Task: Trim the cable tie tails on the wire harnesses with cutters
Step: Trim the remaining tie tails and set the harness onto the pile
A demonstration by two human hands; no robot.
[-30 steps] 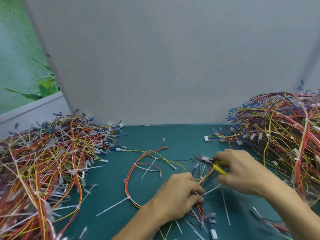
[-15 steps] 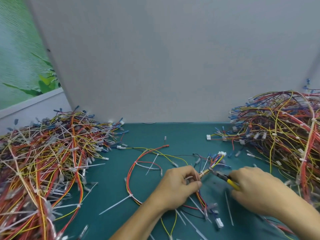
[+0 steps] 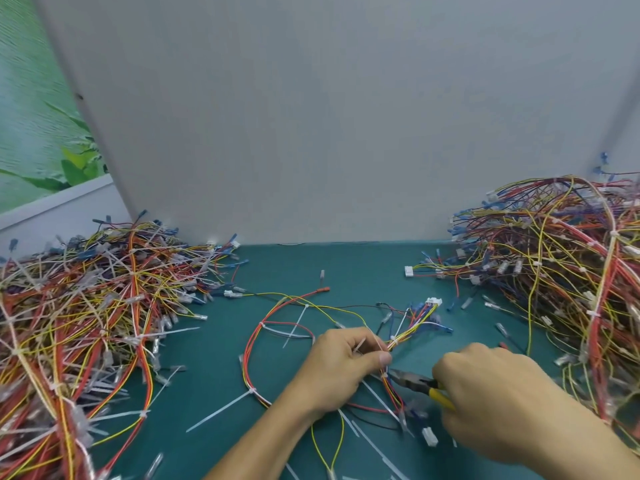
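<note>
On the teal table point(image 3: 214, 358), between the left harness heap point(image 3: 86, 323) and the right harness heap point(image 3: 554, 271), the left hand point(image 3: 341, 368) pinches 1 wire harness point(image 3: 410, 330) while the right hand point(image 3: 485, 403) clasps yellow-handled cutters point(image 3: 415, 381), their nose touching its wires just below the left thumb.

A plain grey partition point(image 3: 329, 116) backs the teal tabletop point(image 3: 346, 265); at left, a leafy green mural point(image 3: 31, 116) above a white ledge point(image 3: 59, 202).

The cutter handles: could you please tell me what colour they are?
Yellow, best seen in the head view, where the right hand holds the cutters.
</note>
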